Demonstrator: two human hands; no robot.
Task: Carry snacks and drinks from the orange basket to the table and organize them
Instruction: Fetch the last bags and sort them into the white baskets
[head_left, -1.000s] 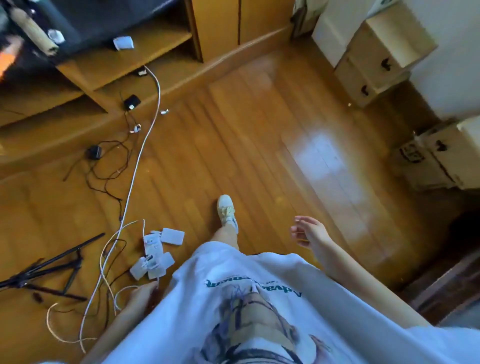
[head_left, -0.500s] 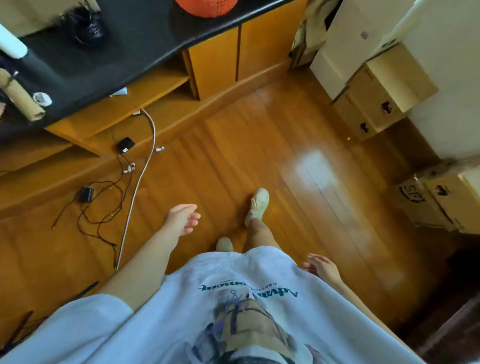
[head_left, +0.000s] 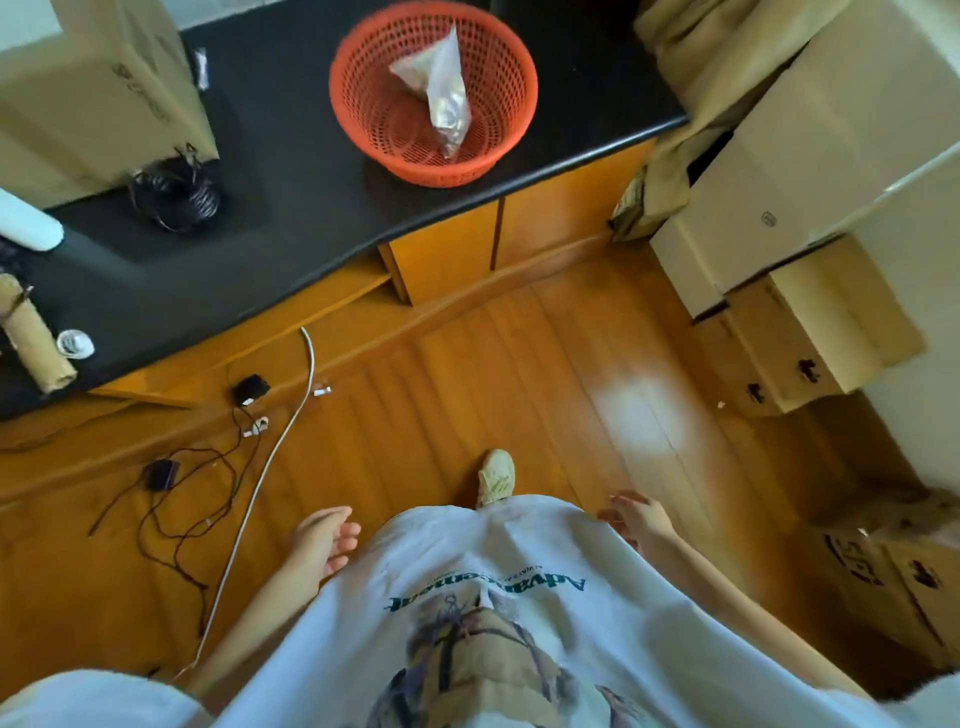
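— How far along would you say they are?

— Hard to judge fully. The orange basket (head_left: 434, 93) sits on the black counter (head_left: 291, 208), near its front edge, and only one thing is left in it: a clear snack bag (head_left: 441, 98) leaning against the far side, contents blurred. No drinks in there that I can see. So I'd guess most of the carrying is done, though the table they're filling isn't in sight, so I can't say how tidy that end is.

— And the hands?

— Both empty. The left hand (head_left: 322, 540) hangs low beside the shirt, fingers (head_left: 345, 530) loosely spread, holding nothing. The right hand (head_left: 636, 517) is the same on the other side, open and relaxed, well apart from the basket. The person stands on the wooden floor (head_left: 545, 389) facing the counter, one shoe (head_left: 496, 478) forward.

— So what's left?

— Reaching in for that last bag, I'd think, then taking it over and arranging everything.

— Anything readable around?

— Not much. The white shirt (head_left: 493, 613) has teal lettering, upside down from this angle; it seems to begin "Adva", the rest is too smeared. The cardboard boxes (head_left: 810, 332) on the right carry dark printed marks, none legible. Another box (head_left: 98, 93) on the counter's left has faint lettering I can't make out. Cables (head_left: 208, 467) trail over the floor to the left.
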